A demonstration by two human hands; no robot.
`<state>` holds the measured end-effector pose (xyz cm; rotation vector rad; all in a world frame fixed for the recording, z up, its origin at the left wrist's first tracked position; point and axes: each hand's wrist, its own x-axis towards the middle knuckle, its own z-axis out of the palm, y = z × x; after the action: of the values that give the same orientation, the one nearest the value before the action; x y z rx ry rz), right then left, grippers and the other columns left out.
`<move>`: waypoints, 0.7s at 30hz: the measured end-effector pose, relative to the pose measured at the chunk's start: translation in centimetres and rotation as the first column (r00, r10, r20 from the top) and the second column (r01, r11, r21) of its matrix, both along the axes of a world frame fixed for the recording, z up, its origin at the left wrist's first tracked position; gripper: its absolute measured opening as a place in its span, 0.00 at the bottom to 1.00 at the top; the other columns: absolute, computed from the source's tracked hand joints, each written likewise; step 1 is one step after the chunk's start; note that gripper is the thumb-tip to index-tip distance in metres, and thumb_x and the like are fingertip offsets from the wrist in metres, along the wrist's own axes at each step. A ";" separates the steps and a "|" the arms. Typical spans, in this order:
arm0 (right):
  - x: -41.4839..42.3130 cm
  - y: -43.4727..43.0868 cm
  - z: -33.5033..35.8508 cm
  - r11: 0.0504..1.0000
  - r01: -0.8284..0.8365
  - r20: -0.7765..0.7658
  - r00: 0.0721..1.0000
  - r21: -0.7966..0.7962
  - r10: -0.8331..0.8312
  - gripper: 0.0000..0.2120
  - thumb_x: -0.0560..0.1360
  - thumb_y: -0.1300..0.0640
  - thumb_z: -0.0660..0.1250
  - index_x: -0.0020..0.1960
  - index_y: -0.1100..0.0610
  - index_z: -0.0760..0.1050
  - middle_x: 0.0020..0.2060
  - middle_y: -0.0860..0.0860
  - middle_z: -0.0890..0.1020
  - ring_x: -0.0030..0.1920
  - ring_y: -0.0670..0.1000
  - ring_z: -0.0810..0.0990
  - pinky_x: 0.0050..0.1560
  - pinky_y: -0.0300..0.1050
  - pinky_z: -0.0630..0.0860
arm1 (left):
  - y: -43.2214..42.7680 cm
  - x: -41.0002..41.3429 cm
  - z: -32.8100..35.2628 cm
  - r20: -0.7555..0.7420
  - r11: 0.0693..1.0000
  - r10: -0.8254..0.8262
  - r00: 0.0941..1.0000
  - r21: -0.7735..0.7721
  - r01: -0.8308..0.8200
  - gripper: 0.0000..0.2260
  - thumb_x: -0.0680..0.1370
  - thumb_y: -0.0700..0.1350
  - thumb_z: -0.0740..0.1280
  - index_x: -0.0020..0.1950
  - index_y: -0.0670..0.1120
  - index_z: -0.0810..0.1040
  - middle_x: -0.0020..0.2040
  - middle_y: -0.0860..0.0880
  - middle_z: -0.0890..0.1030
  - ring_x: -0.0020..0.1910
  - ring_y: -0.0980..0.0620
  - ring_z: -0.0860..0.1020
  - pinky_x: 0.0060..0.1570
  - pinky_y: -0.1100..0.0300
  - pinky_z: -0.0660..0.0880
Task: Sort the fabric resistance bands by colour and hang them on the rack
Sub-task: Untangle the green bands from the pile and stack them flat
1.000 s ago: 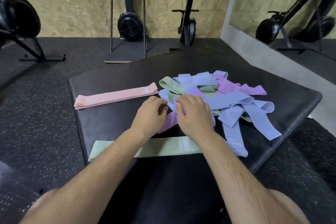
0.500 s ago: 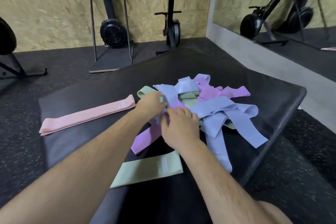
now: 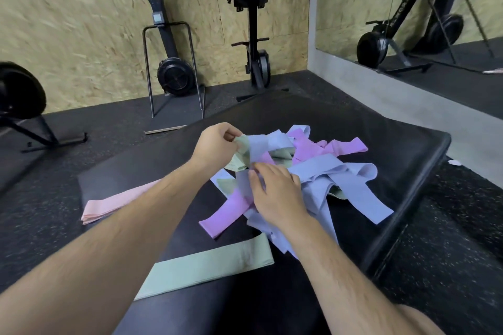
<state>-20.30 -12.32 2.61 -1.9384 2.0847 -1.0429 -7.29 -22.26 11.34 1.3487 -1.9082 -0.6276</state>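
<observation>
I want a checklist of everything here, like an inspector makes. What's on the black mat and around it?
Surface: black mat, on speckled floor.
Job's things: pink band and green band laid flat apart; tangled pile of blue, purple, green bands.
Clutter: nothing seen.
Grippers: left hand pinching a green band from the pile; right hand on the pile.
Cables: nothing seen.
Surroundings: gym machines, wooden wall, mirror. No rack seen.

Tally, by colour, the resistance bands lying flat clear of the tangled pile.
Pink band: 1
Sage-green band: 1
Total: 2
The tangled pile of blue, purple and green bands overlaps too much to count.
</observation>
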 end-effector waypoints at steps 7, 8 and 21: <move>0.1 0.9 1.6 0.995 0.005 0.001 1.000 -0.099 -0.005 0.25 0.82 0.42 0.51 0.75 0.46 0.70 0.74 0.41 0.72 0.74 0.47 0.68 0.71 0.49 0.61 | 2.2 0.8 4.2 -0.080 0.985 -0.015 0.997 -0.170 0.001 0.11 0.77 0.33 0.68 0.51 0.49 0.83 0.41 0.56 0.82 0.37 0.62 0.78 0.37 0.74 0.71; 0.1 1.1 1.8 0.995 0.015 0.007 1.000 -0.097 -0.014 0.25 0.82 0.42 0.51 0.76 0.45 0.70 0.74 0.41 0.71 0.74 0.48 0.67 0.71 0.49 0.60 | 2.6 0.8 4.7 -0.083 0.981 -0.014 0.996 -0.192 -0.002 0.11 0.77 0.33 0.68 0.53 0.47 0.84 0.42 0.57 0.82 0.37 0.64 0.78 0.38 0.75 0.70; -1.4 2.6 3.1 0.996 0.081 0.101 0.992 -0.039 -0.076 0.23 0.85 0.45 0.53 0.79 0.47 0.63 0.75 0.46 0.71 0.76 0.52 0.65 0.70 0.55 0.65 | 4.8 0.9 12.1 -0.118 0.925 -0.035 0.992 -0.379 -0.013 0.13 0.80 0.35 0.66 0.56 0.50 0.83 0.49 0.56 0.83 0.49 0.60 0.80 0.46 0.76 0.72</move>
<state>-21.67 -9.75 5.74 -1.7966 2.1172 -1.1833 -6.42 -17.46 23.42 1.0282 -1.8231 -0.3134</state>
